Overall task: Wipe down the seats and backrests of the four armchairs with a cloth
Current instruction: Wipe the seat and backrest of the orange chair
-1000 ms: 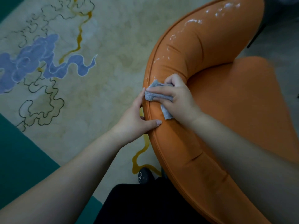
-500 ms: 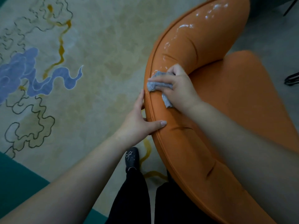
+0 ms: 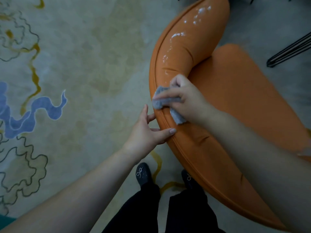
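Observation:
An orange armchair (image 3: 198, 158) fills the right side; I look down on its curved backrest from behind. Its seat (image 3: 249, 91) shows beyond the backrest. My right hand (image 3: 186, 100) presses a small grey cloth (image 3: 159, 100) onto the top edge of the backrest. My left hand (image 3: 148, 133) rests against the outer side of the backrest just below the cloth, thumb on the top edge, fingers apart, holding nothing. Wet shiny streaks (image 3: 178, 34) lie along the far part of the backrest.
A pale carpet (image 3: 87, 68) with blue, gold and dark wavy lines covers the floor to the left. My two dark shoes (image 3: 143, 175) and black trousers stand close behind the chair. Thin black metal legs (image 3: 289, 51) reach in at the upper right.
The cloth hand stays at the same spot on the backrest top. My left fingers have spread a little. The view has shifted, so my feet and more of the far backrest show.

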